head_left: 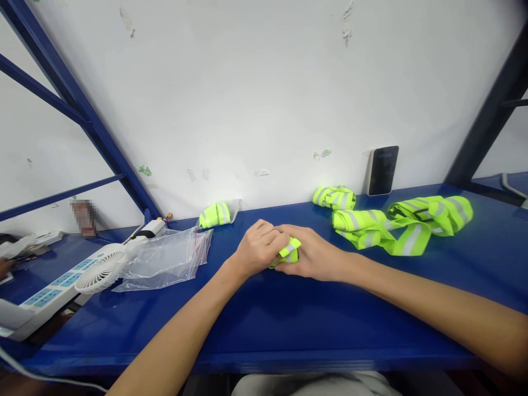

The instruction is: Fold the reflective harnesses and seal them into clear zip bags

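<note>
My left hand (260, 248) and my right hand (307, 252) meet over the middle of the blue table. Between them is a small folded bundle of yellow-green reflective strap (290, 253) with a silver stripe. The left fingers curl over its top and left side, while the right hand wraps it from the right. Much of the bundle is hidden by my fingers. To the right lie more loosely rolled reflective straps (406, 224), and a smaller strap roll (335, 197) sits behind them. Left of my hands, near the wall, a strap roll in a clear bag (215, 215) rests on the table.
Clear zip bags (165, 261) lie flat at the left, beside a white fan (100, 271) and a long power strip (58, 289). A black-screened device (382, 171) leans by the wall. Blue frame posts (103, 137) rise at the left; the blue table (264, 330) has its front edge near me.
</note>
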Motion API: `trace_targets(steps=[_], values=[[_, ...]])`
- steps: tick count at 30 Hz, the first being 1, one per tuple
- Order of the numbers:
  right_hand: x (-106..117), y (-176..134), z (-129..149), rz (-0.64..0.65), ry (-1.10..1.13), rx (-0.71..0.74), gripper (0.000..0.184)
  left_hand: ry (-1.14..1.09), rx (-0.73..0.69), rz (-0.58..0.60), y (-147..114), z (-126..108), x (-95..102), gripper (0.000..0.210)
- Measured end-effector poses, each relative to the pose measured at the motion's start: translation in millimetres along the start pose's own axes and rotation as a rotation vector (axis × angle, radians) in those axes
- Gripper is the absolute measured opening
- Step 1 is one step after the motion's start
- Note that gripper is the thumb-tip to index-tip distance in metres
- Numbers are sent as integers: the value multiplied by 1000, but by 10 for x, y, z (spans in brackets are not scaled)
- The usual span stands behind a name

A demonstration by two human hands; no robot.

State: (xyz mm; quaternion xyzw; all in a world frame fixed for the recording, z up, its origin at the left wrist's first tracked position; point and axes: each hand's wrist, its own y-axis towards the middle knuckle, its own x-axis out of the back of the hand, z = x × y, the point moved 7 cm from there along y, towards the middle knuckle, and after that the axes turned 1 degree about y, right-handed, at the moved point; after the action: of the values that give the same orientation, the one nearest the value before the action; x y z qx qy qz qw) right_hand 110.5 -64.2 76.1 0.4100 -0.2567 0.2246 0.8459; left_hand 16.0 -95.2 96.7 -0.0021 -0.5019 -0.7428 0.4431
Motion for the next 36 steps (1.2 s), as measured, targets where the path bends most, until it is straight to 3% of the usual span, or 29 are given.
trace_targets(steps=[4, 7, 9, 13, 15, 20, 29, 36], values=[[-74, -57, -10, -10, -5, 9, 24, -14, -18, 59, -20, -15, -3, 30], [-127, -91, -42, 31, -47, -7, 18, -68, 63, 97, -40, 25, -20, 32], [-119, -107, -69, 14, -62, -19, 34, -128, 152, 99, -38, 59, -25, 28], [-37, -124, -127, -92, -49, -45, 95, -266, 457, 50, -41, 197, -8, 24], [-35, -120, -152, -81, -35, -67, 104, -329, 594, 49, -65, 265, -16, 23], [-100, -98, -111, 33, -13, -16, 102, -437, 701, 134, -123, 344, -97, 29], [0, -71, -200, -90, 15, -139, 114, -532, 1084, 66, -321, 542, -275, 37], [-22, -125, -90, -133, -120, 50, 90, -616, 997, 110, -275, 494, -284, 33]])
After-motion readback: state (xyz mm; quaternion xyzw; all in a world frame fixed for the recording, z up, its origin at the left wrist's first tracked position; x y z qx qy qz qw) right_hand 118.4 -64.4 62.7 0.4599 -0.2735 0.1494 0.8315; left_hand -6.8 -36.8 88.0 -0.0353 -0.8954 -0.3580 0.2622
